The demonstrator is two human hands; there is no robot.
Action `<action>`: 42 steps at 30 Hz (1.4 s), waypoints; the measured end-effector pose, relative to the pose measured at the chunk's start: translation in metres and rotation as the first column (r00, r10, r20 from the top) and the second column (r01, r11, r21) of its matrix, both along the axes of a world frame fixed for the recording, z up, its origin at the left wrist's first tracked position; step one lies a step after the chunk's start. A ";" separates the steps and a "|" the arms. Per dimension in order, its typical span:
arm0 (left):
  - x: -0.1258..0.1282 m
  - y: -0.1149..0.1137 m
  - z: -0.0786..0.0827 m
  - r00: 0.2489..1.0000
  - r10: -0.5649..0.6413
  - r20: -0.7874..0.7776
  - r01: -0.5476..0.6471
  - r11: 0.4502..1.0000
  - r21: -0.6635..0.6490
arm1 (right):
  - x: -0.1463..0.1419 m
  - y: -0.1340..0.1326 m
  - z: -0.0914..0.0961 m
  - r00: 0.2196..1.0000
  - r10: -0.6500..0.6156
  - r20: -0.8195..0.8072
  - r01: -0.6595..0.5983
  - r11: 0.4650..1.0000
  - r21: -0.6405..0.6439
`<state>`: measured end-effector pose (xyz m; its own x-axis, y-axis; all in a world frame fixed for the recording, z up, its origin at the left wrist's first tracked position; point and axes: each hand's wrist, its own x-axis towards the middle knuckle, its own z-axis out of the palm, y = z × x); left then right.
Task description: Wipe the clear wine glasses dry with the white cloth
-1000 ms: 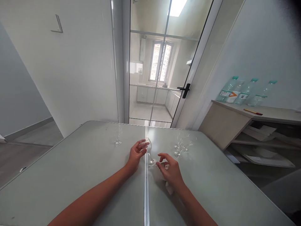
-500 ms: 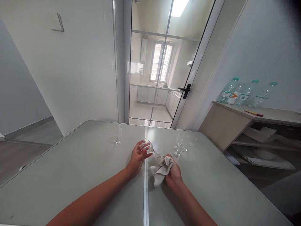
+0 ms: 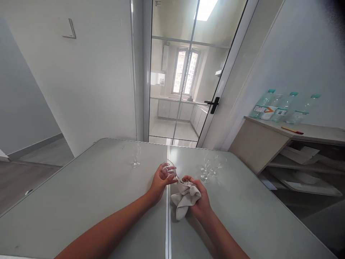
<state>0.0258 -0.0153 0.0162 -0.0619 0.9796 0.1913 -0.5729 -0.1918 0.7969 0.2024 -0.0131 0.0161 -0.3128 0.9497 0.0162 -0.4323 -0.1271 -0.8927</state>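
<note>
My left hand (image 3: pixel 159 180) is wrapped round the bowl of a clear stemmed glass (image 3: pixel 170 169), held tilted above the grey table (image 3: pixel 88 194), stem pointing right. My right hand (image 3: pixel 198 196) grips a crumpled pale cloth (image 3: pixel 183 197), which covers the foot of that glass. The two hands are close together over the table's centre seam.
One stemmed glass (image 3: pixel 136 157) stands upright at the far left of the table; a small group of glasses (image 3: pixel 211 166) stands at the far right. A wooden shelf unit (image 3: pixel 272 144) with water bottles (image 3: pixel 283 106) is to the right. A glass door (image 3: pixel 185 72) is behind the table.
The glass, upright on the table a second ago, is now lifted and tilted in my left hand. My right hand has picked up the cloth and brought it onto the glass's foot.
</note>
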 end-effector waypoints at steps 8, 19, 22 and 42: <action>0.001 -0.003 0.007 0.997 0.037 0.072 -0.034 0.999 -0.038 | 0.003 0.008 -0.008 0.991 -0.120 -0.052 0.122 0.992 0.037; -0.006 0.005 0.003 0.991 0.072 0.112 -0.067 0.997 -0.046 | -0.005 0.005 -0.011 0.974 -0.212 0.078 0.210 0.977 0.035; -0.006 0.004 0.005 0.990 0.105 0.093 -0.100 0.994 -0.049 | -0.004 0.005 -0.011 0.983 -0.165 0.080 0.165 0.986 0.011; -0.011 0.008 0.008 0.990 0.139 0.009 -0.139 0.990 -0.012 | -0.009 -0.003 -0.007 0.970 -0.194 0.145 0.180 0.978 0.102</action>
